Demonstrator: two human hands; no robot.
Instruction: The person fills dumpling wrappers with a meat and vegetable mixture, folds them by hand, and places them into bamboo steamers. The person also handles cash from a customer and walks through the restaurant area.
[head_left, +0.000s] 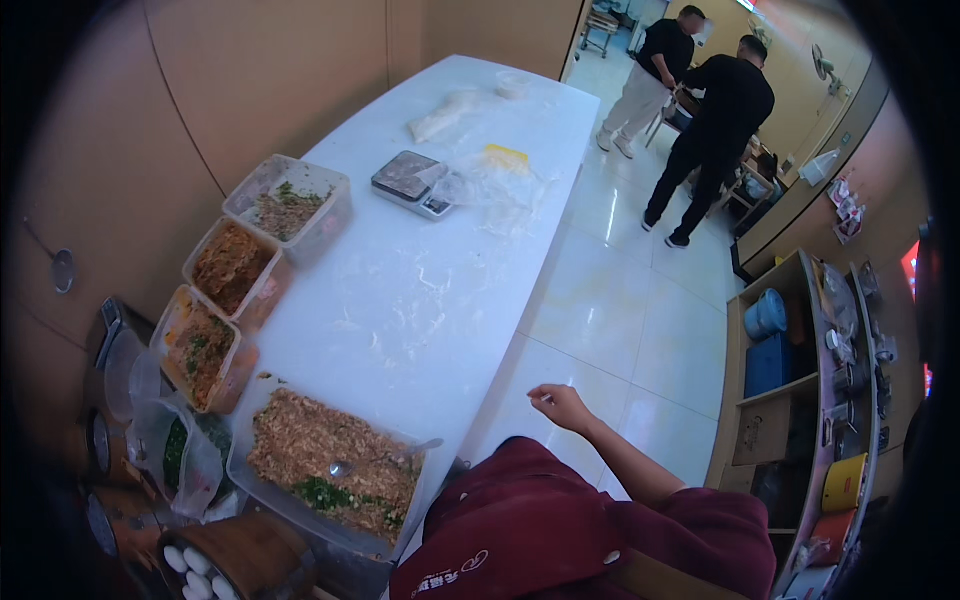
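My right hand (562, 407) hangs over the tiled floor, past the long edge of the white worktable (420, 300). Its fingers are loosely curled, and I see nothing held in them. My left hand is out of view. Before me, at the table's near end, a large clear tub holds minced filling (330, 431) with chopped greens (322, 496). A metal spoon (340, 469) rests on that filling. Along the left edge stand three smaller plastic tubs of filling, one with reddish filling (231, 266). Flour smears mark the tabletop.
A digital scale (409, 180), a plastic bag (487, 184) and a yellow item (506, 157) lie farther along the table. Eggs (196, 585) fill a wooden bucket (247, 551) at lower left. Two people (712, 112) stand beyond the table. Shelves (780, 397) line the right.
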